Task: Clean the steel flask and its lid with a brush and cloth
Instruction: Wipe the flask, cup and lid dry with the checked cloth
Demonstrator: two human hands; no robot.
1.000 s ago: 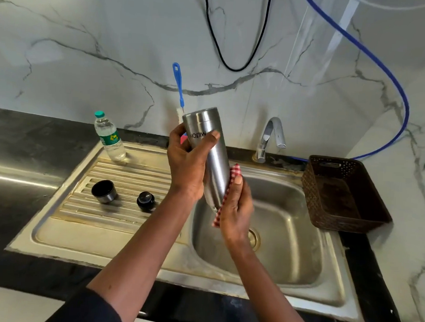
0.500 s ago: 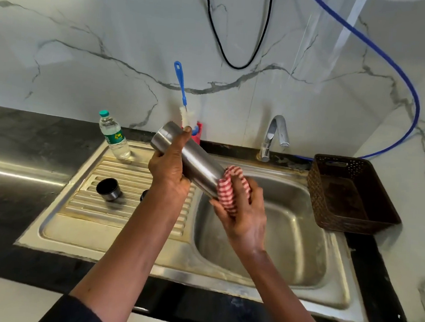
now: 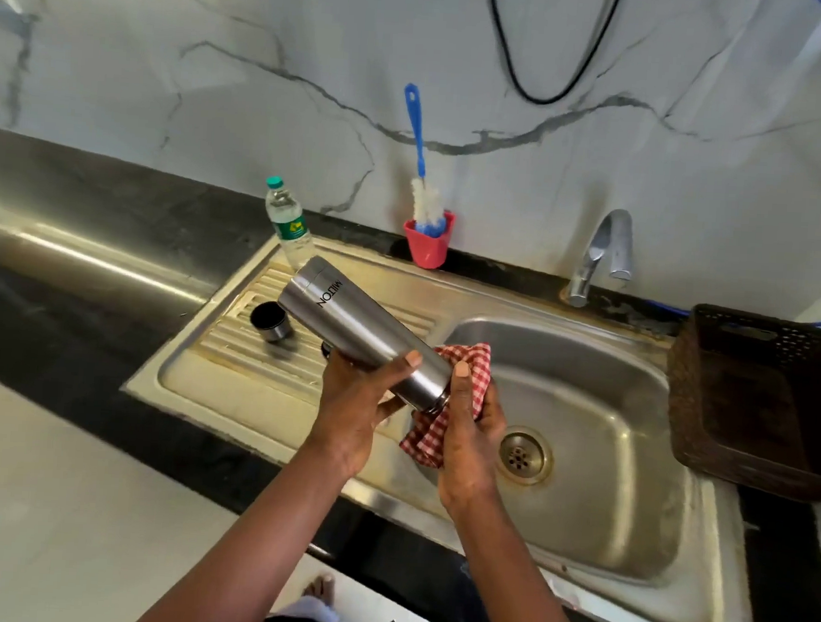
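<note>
Marble-veined white wall (image 3: 219, 106) fills the top of my feed, with a black counter (image 3: 78, 204) running below it. Set in the counter is the steel sink (image 3: 625, 540), ribbed drainboard on the left and basin on the right. A dark woven basket (image 3: 753, 404) sits on the counter just right of the basin.

Above the line where drainboard meets basin I see the flask (image 3: 359, 327), held in the air and tilted, upper end toward the far left and lower end toward the basin. The left hand (image 3: 355, 403) grips it from below near the middle, fingers curled under and thumb laid over the top. The right hand (image 3: 470, 434) holds the red checked cloth (image 3: 470, 357) bunched round the flask's lower end, thumb against the steel. A loose corner of the cloth hangs under that hand, over the basin.

Behind the basin stands the tap (image 3: 604, 255). A plastic bottle (image 3: 291, 229) stands upright at the drainboard's far corner. The brush (image 3: 417, 133) stands head-down in a red cup (image 3: 427, 247) against the wall, between bottle and tap. The lid (image 3: 271, 321) rests on the drainboard ribs, dark opening upward, just left of the flask's upper end in my view.
</note>
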